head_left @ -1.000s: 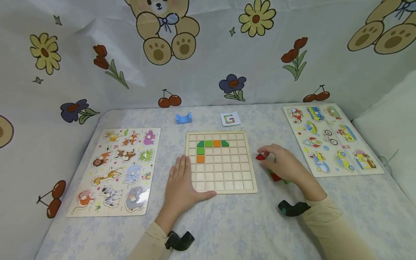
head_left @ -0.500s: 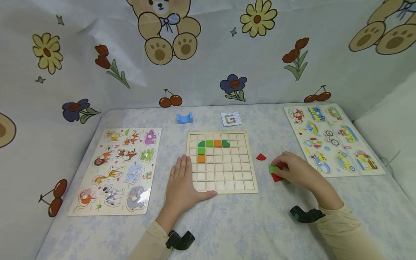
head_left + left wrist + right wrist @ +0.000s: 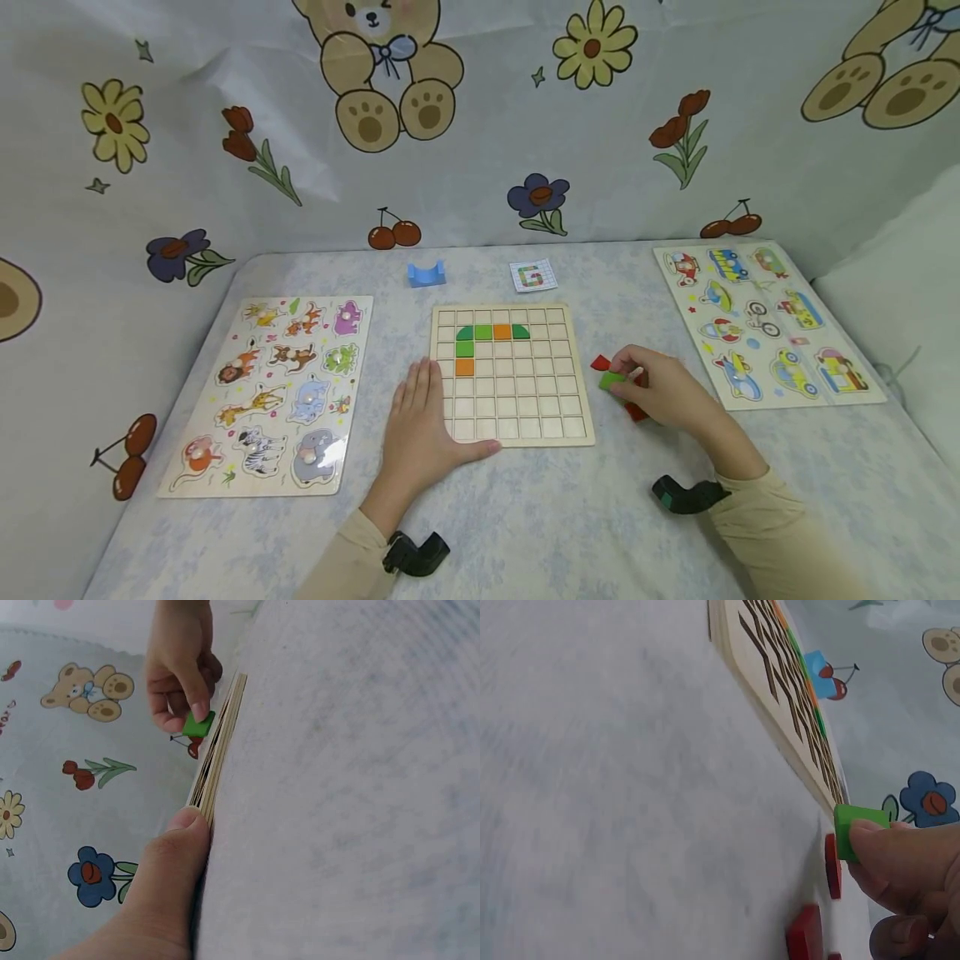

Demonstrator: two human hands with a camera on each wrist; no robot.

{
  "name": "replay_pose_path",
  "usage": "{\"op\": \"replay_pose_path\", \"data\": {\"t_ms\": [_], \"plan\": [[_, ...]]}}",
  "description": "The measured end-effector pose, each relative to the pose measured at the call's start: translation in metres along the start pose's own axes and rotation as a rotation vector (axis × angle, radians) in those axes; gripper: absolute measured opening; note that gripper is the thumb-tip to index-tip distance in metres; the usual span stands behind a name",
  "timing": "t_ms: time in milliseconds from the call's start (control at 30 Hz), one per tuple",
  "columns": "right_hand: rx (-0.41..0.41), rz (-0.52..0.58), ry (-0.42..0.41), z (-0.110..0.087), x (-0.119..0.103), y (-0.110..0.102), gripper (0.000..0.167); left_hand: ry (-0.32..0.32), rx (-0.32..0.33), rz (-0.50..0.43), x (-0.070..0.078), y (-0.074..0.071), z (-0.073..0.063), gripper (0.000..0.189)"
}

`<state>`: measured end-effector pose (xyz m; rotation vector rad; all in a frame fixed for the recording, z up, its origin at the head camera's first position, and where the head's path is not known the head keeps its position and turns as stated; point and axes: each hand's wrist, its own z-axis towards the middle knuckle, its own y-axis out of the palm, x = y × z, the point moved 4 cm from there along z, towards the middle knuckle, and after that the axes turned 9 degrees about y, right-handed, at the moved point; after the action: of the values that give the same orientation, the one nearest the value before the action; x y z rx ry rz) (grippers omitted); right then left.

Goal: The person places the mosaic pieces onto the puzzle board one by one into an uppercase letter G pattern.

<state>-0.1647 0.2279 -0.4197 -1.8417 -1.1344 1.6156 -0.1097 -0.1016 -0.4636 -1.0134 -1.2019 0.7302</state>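
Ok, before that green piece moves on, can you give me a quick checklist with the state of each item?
1. Green square pinched in the right hand: ok.
2. Grid board braced, left hand against its left and near edges: ok.
3. Placed pieces each within a cell: ok, six.
4. Low path to board free: not ok, a red piece lies between.
5. Pattern card uncovered: ok.
6. Loose pieces' count: cannot tell, the right hand hides some.

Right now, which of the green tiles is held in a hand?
The bright-green square tile pinched in the right hand. The other visible green tiles all sit in cells of the square wooden grid board.
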Motion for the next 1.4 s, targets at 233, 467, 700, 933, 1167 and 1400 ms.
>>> {"op": "replay_pose_path", "data": {"t_ms": [233,467,700,933,1167,1400], "plan": [[0.02,0.059,-0.028,0.013,-0.037,0.028,0.016,-0.004,-0.01,-0.001,-0.001,0.001,0.001,0.149],[-0.025,0.134,-0.073,0.021,-0.078,0.063,0.014,-0.008,-0.016,0.009,-0.002,0.003,0.001,0.149],[-0.018,0.145,-0.121,0.029,-0.113,0.084,0.013,-0.002,-0.002,0.016,-0.002,0.002,0.001,0.148],[-0.048,0.114,-0.169,0.039,-0.135,0.099,0.013,0.004,-0.006,0.023,-0.002,0.002,0.0,0.146],[-0.061,0.034,-0.205,0.045,-0.146,0.108,0.013,0.015,0.004,0.032,-0.003,0.002,0.0,0.146],[-0.035,-0.031,-0.233,0.044,-0.147,0.111,0.012,0.018,-0.002,0.027,-0.002,0.001,0.0,0.146]]}}
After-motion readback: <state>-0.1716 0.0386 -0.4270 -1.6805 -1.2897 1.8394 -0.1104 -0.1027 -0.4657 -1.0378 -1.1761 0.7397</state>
